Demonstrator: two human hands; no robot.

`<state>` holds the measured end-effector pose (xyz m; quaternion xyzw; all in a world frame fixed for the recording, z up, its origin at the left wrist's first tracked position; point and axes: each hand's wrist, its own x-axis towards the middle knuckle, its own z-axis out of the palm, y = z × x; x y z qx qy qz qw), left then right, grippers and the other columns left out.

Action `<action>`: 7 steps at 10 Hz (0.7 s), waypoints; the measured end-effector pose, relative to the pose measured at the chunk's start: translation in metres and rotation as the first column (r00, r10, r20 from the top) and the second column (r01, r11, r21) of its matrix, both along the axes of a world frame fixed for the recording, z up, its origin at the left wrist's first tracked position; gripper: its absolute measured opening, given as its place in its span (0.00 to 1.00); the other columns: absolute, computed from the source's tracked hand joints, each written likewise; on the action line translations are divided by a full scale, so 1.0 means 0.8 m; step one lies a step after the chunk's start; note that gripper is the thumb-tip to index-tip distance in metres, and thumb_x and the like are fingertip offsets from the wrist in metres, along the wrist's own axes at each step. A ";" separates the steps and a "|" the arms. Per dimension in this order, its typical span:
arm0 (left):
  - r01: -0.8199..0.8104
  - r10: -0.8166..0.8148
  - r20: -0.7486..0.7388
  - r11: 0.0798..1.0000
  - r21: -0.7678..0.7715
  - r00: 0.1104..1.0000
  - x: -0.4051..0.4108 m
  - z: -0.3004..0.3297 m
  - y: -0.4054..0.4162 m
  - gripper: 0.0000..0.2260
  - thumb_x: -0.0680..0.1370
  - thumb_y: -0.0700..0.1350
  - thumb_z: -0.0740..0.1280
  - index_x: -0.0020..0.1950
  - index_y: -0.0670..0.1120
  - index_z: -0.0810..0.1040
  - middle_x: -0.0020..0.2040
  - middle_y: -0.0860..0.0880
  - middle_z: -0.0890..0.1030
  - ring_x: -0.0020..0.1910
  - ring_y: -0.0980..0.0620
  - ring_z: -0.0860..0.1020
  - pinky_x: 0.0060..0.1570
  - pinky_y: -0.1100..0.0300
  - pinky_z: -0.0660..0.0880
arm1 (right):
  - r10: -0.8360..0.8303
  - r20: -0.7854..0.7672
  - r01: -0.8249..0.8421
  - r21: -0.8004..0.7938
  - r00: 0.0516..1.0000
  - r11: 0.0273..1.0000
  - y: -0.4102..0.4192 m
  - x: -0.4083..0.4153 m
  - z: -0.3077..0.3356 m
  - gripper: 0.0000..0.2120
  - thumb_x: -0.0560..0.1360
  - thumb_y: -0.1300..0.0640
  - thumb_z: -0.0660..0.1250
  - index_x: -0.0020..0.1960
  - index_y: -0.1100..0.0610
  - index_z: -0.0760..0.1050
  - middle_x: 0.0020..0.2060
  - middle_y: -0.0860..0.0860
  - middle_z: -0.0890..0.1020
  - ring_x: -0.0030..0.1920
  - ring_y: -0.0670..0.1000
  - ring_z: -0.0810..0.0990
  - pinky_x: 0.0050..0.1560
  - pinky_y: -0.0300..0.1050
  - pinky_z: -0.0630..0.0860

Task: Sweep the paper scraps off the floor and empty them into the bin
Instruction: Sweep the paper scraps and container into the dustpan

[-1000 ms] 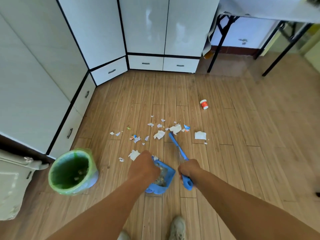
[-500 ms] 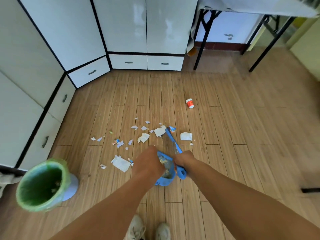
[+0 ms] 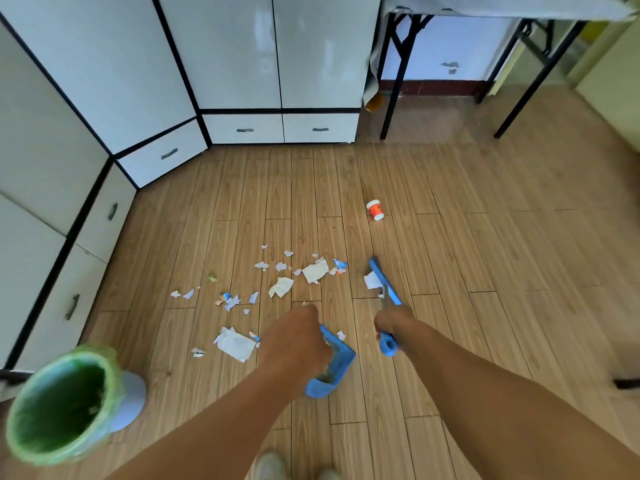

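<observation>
White paper scraps lie scattered on the wooden floor in front of me, with a larger piece nearer the bin. My left hand grips a blue dustpan that holds some scraps and is tilted above the floor. My right hand is closed on the handle of a blue hand brush, whose head touches a scrap to the right of the pile. A bin with a green liner stands at the lower left, apart from both hands.
A small red-and-white cup stands on the floor beyond the scraps. White cabinets with drawers line the left and back. Black table legs stand at the back right. My shoes show at the bottom.
The brush has swung to the right, away from the dustpan, and its head now rests by the rightmost scrap. The view has shifted, so the bin appears lower left.
</observation>
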<state>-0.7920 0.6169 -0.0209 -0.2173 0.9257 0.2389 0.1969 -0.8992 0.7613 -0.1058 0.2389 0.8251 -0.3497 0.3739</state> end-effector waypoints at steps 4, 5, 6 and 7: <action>0.007 -0.007 0.006 1.000 0.031 1.000 -0.005 0.014 -0.013 0.17 0.72 0.38 0.62 0.60 0.46 0.75 0.54 0.49 0.79 0.48 0.48 0.77 0.42 0.58 0.70 | -0.072 0.103 0.090 -0.179 0.992 0.980 -0.040 0.055 0.049 0.07 0.71 0.73 0.57 0.41 0.64 0.68 0.11 0.54 0.70 0.09 0.48 0.68 0.15 0.28 0.63; 0.008 -0.009 0.021 1.000 0.029 1.000 -0.001 0.019 -0.021 0.18 0.72 0.38 0.63 0.62 0.46 0.75 0.51 0.49 0.78 0.45 0.49 0.75 0.42 0.59 0.70 | -0.103 0.072 0.113 -0.154 0.992 0.982 -0.038 0.061 0.043 0.10 0.72 0.72 0.57 0.52 0.63 0.67 0.21 0.59 0.73 0.09 0.47 0.68 0.15 0.29 0.64; -0.019 0.018 0.031 0.999 0.033 0.999 0.005 0.021 -0.029 0.18 0.72 0.38 0.64 0.62 0.46 0.75 0.54 0.49 0.79 0.45 0.50 0.74 0.42 0.58 0.70 | -0.175 0.067 0.183 -0.158 0.982 0.970 -0.034 0.062 0.021 0.12 0.72 0.70 0.57 0.53 0.61 0.66 0.28 0.60 0.73 0.12 0.49 0.71 0.17 0.32 0.67; -0.015 0.014 0.035 1.000 0.025 0.999 0.014 0.019 -0.036 0.18 0.72 0.39 0.64 0.62 0.46 0.75 0.55 0.49 0.78 0.45 0.51 0.72 0.42 0.58 0.70 | -0.249 0.091 0.263 -0.190 0.964 0.946 -0.042 0.073 0.009 0.15 0.71 0.71 0.57 0.55 0.62 0.70 0.32 0.60 0.74 0.18 0.51 0.73 0.20 0.34 0.69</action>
